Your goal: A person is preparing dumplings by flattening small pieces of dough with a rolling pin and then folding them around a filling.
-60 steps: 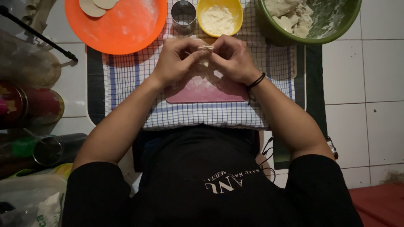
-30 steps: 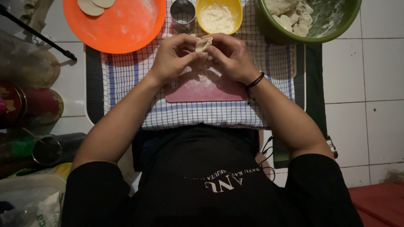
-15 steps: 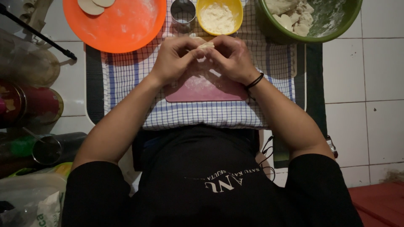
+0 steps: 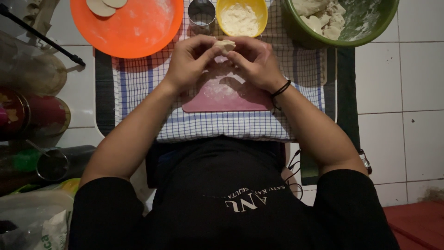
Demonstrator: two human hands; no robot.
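From my remote view, starting far left: an orange plate sits at the far edge with two pale dough discs on its far rim. To its right stand a small metal cup, a yellow bowl of white filling and a green bowl of dough pieces.

The left hand and right hand meet above the far end of the pink board. Their fingers are pressed together at the tips, pinching a small folded dough piece between them. It is held in the air just near of the yellow bowl.

Half a second ago the fingers covered most of the piece. Now its pale folded edge shows between the tips, so I judge the sealing has moved along the seam.

The board lies on a checked cloth over white tiles. The bowls and the cup crowd the far edge close to the knuckles. There is open cloth on either side of the board, and the board itself is free beneath the hands. Tins and bags clutter the left margin.
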